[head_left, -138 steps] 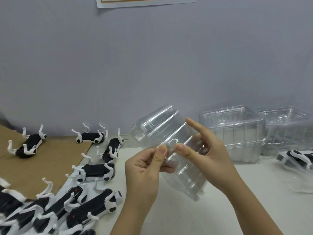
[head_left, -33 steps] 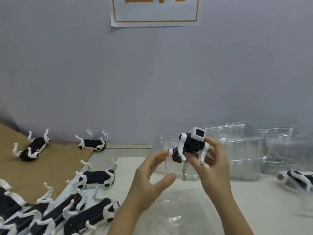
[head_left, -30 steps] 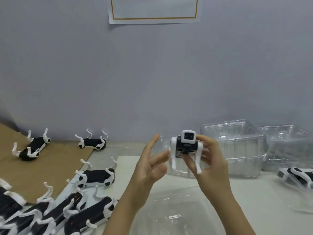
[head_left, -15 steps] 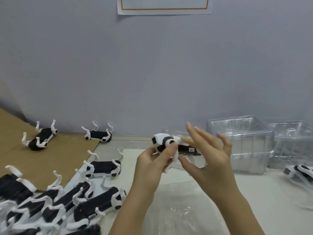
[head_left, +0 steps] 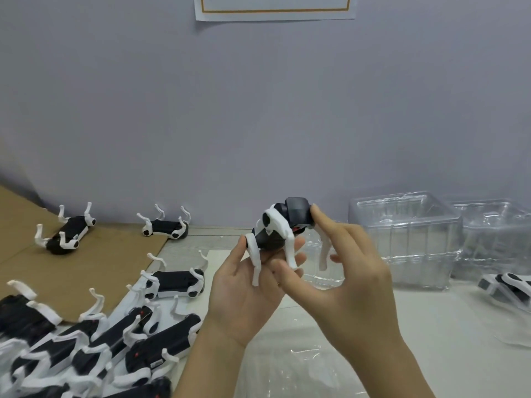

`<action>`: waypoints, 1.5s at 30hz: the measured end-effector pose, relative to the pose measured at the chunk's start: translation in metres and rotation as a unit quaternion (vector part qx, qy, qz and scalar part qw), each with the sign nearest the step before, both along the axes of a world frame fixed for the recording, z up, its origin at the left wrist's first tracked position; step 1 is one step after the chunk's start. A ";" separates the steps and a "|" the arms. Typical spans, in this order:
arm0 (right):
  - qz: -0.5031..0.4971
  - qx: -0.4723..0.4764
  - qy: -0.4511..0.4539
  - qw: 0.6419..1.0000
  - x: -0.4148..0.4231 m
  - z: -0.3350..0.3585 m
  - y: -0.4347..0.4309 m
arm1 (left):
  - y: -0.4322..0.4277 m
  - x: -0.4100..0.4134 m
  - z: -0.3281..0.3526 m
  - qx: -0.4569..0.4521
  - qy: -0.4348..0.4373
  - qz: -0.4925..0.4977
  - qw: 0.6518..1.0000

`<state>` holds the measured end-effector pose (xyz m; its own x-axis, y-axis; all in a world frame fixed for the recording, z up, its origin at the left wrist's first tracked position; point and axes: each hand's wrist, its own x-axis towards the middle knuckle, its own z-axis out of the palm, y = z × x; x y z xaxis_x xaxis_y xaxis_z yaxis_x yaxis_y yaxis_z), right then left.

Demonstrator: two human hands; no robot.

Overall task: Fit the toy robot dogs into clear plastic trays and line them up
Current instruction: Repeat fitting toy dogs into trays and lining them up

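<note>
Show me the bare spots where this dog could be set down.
Bare tabletop lies right of the right hand, in front of the clear tray stacks, short of the dog at the right edge. Cardboard is free between the back-left dog and the heap of dogs, which is crowded. Under the held dog lies a clear tray.

Grips the toy robot dog (head_left: 271,239) in the left hand (head_left: 247,291), palm facing the camera, thumb on one side of the body, fingers behind it. Touches the dog's head with the straight index fingertip (head_left: 316,211) of the right hand (head_left: 356,285), back to the camera, thumb stretched toward the left fingers, remaining fingers loosely bent. Holds both forearms slanting up from below.
</note>
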<state>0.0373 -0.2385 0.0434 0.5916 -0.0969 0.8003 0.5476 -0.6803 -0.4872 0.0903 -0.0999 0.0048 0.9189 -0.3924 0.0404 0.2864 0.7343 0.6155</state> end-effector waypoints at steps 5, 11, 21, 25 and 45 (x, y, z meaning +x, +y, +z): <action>0.047 0.068 0.111 0.990 0.010 -0.001 -0.015 | 0.001 0.000 0.006 0.061 -0.021 0.109 0.992; 0.002 -0.081 0.094 0.992 0.030 -0.013 -0.041 | -0.012 -0.007 0.015 0.228 -0.052 0.341 0.910; 0.066 -0.041 0.100 0.992 0.040 -0.034 -0.043 | -0.028 -0.029 0.018 0.413 -0.193 0.439 0.774; 0.103 -0.057 0.097 0.988 0.039 -0.035 -0.045 | -0.025 -0.028 0.018 0.422 -0.160 0.398 0.799; 0.172 -0.338 0.300 0.875 0.001 -0.046 -0.072 | 0.027 -0.067 -0.083 0.596 -0.248 0.092 0.758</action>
<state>0.0379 -0.3109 -0.0029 0.8257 0.5463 0.1407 0.5610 -0.7689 -0.3068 0.0230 -0.0730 -0.0781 0.9501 -0.2893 0.1171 -0.2378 -0.4280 0.8720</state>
